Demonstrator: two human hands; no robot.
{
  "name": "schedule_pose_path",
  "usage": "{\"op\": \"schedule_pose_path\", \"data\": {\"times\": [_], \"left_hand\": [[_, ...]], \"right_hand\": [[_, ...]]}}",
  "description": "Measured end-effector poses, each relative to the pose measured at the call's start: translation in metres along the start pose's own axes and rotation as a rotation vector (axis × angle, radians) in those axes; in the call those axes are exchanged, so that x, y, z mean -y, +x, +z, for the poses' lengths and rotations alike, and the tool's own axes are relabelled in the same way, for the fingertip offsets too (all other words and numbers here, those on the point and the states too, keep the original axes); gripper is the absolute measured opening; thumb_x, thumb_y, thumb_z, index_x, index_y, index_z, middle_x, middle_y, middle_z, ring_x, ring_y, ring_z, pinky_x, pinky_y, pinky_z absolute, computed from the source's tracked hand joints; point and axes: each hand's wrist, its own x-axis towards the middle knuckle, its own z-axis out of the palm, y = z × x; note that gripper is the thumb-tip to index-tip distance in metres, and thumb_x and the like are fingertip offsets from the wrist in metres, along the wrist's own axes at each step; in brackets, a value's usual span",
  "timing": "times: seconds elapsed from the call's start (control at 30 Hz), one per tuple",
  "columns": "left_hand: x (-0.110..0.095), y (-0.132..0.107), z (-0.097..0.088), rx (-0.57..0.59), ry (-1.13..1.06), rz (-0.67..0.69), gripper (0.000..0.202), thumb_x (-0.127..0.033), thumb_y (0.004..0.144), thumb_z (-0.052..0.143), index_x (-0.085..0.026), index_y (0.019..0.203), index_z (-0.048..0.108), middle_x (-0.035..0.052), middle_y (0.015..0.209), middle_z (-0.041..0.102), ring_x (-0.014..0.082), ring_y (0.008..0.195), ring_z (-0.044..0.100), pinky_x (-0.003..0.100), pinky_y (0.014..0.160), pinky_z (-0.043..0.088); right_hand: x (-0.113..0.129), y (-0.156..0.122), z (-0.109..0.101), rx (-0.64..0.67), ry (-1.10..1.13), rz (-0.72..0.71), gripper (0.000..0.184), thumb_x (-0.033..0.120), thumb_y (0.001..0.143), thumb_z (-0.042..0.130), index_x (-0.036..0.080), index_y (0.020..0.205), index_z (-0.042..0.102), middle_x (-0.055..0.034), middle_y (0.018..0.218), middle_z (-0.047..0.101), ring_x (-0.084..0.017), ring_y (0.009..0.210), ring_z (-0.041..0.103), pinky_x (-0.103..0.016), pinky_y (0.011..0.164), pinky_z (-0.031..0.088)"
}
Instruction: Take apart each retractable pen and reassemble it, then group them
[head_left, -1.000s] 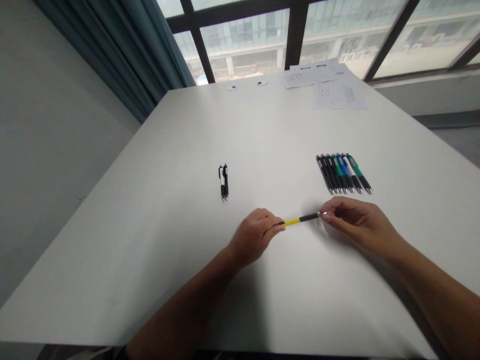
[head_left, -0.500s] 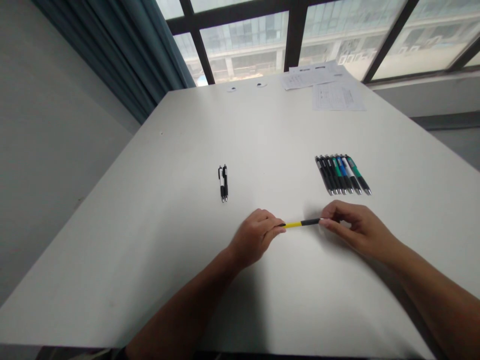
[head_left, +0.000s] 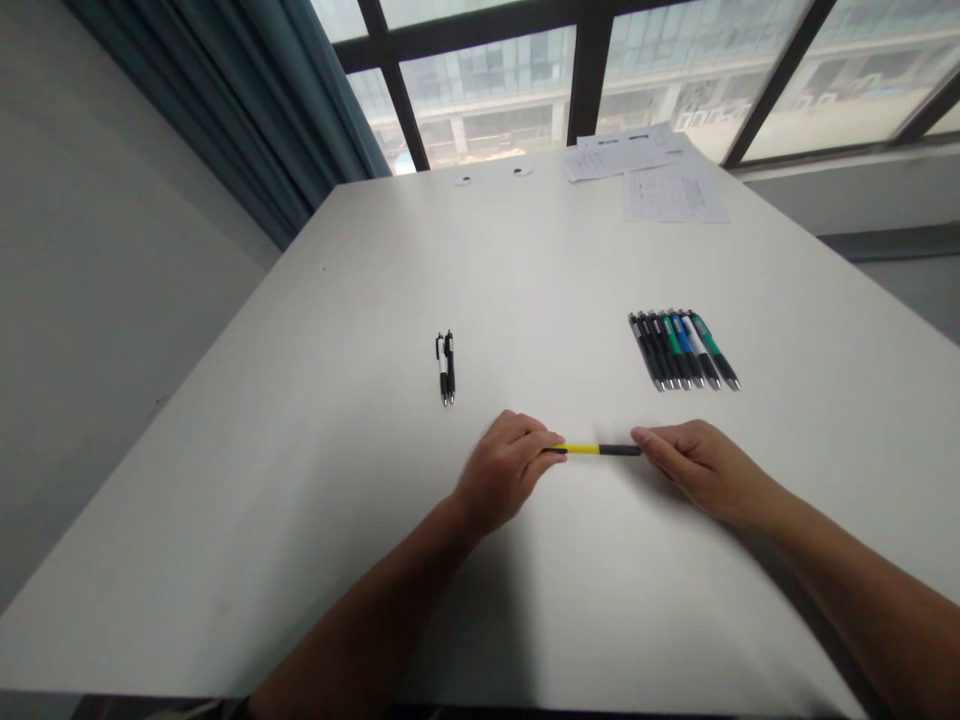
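A yellow pen with a black grip section (head_left: 592, 449) lies nearly level between my two hands, low over the white table. My left hand (head_left: 510, 468) is closed around its yellow end, thumb and fingers pinching it. At the black end, my right hand (head_left: 694, 462) is closed with the thumb along the pen's tip, so the tip itself is hidden behind the fingers. Two pens (head_left: 446, 370), one with a white barrel and one black, lie side by side beyond my left hand. Beyond my right hand is a row of several pens (head_left: 682, 350), black, green, blue and white.
The white table (head_left: 360, 320) reaches to the window. Several printed sheets of paper (head_left: 675, 190) lie at its far right, near two small white pieces with dark spots (head_left: 521, 172) at the far edge. A blue curtain (head_left: 247, 110) hangs at the left.
My right hand's fingers have turned and folded in at the pen's tip, where they were arched in a pinch before. The pen and my left hand have barely shifted.
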Motion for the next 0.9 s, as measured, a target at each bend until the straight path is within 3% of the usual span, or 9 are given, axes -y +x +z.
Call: {"op": "schedule_pose_path", "data": {"times": [0.1, 0.2, 0.3, 0.4, 0.6, 0.77, 0.83, 0.9], "left_hand": [[-0.0022, 0.0018, -0.0062, -0.071, 0.077, 0.054, 0.006, -0.023, 0.098, 0.068, -0.018, 0.101, 0.071, 0.0054, 0.091, 0.07, 0.0184, 0.088, 0.059, 0.032, 0.08, 0.053], [-0.0036, 0.0017, -0.0085, -0.103, 0.129, 0.061, 0.006, -0.024, 0.098, 0.068, -0.02, 0.102, 0.07, 0.0056, 0.092, 0.069, 0.0197, 0.091, 0.059, 0.035, 0.083, 0.053], [-0.0032, 0.0008, -0.0058, -0.089, 0.045, 0.02, 0.008, -0.025, 0.099, 0.066, -0.019, 0.103, 0.07, 0.0058, 0.093, 0.066, 0.0185, 0.089, 0.061, 0.033, 0.082, 0.056], [-0.0016, 0.0003, -0.0017, -0.069, -0.082, -0.027, 0.009, -0.023, 0.101, 0.064, -0.017, 0.104, 0.07, 0.0048, 0.094, 0.064, 0.0145, 0.084, 0.064, 0.027, 0.076, 0.057], [-0.0009, 0.0013, 0.001, -0.103, -0.174, -0.113, 0.007, -0.019, 0.095, 0.071, -0.016, 0.101, 0.073, 0.0035, 0.092, 0.064, 0.0113, 0.078, 0.064, 0.023, 0.071, 0.056], [-0.0035, 0.0019, -0.0011, -0.116, -0.208, -0.156, 0.008, -0.023, 0.092, 0.076, -0.016, 0.098, 0.077, 0.0018, 0.086, 0.065, 0.0093, 0.069, 0.061, 0.022, 0.065, 0.054], [-0.0034, 0.0017, -0.002, -0.139, -0.226, -0.151, 0.009, -0.025, 0.092, 0.077, -0.018, 0.098, 0.079, 0.0025, 0.086, 0.066, 0.0105, 0.073, 0.063, 0.023, 0.067, 0.055], [-0.0019, 0.0018, -0.0017, -0.17, -0.286, -0.164, 0.009, -0.026, 0.091, 0.079, -0.019, 0.096, 0.079, 0.003, 0.087, 0.067, 0.0114, 0.076, 0.065, 0.025, 0.07, 0.056]], "right_hand": [[-0.0004, -0.0011, 0.006, 0.041, 0.17, 0.114, 0.066, 0.076, 0.095, 0.049, 0.023, 0.056, 0.038, 0.0041, 0.047, 0.036, -0.011, 0.044, 0.029, -0.028, 0.044, 0.025], [0.0027, -0.0018, 0.0072, 0.081, 0.222, 0.151, 0.069, 0.075, 0.096, 0.047, 0.022, 0.053, 0.047, 0.0024, 0.044, 0.042, -0.011, 0.041, 0.032, -0.028, 0.043, 0.026], [0.0069, -0.0018, 0.0065, 0.029, 0.192, 0.097, 0.062, 0.07, 0.1, 0.046, 0.021, 0.062, 0.056, 0.0013, 0.049, 0.051, -0.012, 0.044, 0.04, -0.027, 0.044, 0.03], [0.009, -0.0018, 0.0059, -0.048, 0.032, -0.028, 0.051, 0.06, 0.099, 0.053, 0.022, 0.065, 0.051, 0.0024, 0.054, 0.052, -0.013, 0.049, 0.044, -0.027, 0.048, 0.035], [0.0063, -0.0005, 0.0043, -0.074, -0.211, -0.221, 0.039, 0.048, 0.102, 0.048, 0.023, 0.072, 0.054, 0.001, 0.059, 0.054, -0.016, 0.054, 0.048, -0.029, 0.054, 0.038], [0.0037, 0.0035, 0.0047, -0.123, -0.34, -0.208, 0.038, 0.05, 0.1, 0.046, 0.025, 0.072, 0.052, -0.0018, 0.058, 0.056, -0.019, 0.052, 0.051, -0.032, 0.055, 0.036], [0.0039, 0.0026, 0.0051, -0.106, -0.295, -0.201, 0.043, 0.055, 0.1, 0.046, 0.025, 0.069, 0.05, -0.0013, 0.056, 0.053, -0.019, 0.051, 0.048, -0.033, 0.055, 0.035], [0.0049, -0.0005, 0.007, -0.008, -0.131, -0.128, 0.05, 0.061, 0.101, 0.045, 0.025, 0.066, 0.048, 0.0004, 0.053, 0.049, -0.017, 0.049, 0.044, -0.031, 0.052, 0.034]]}}
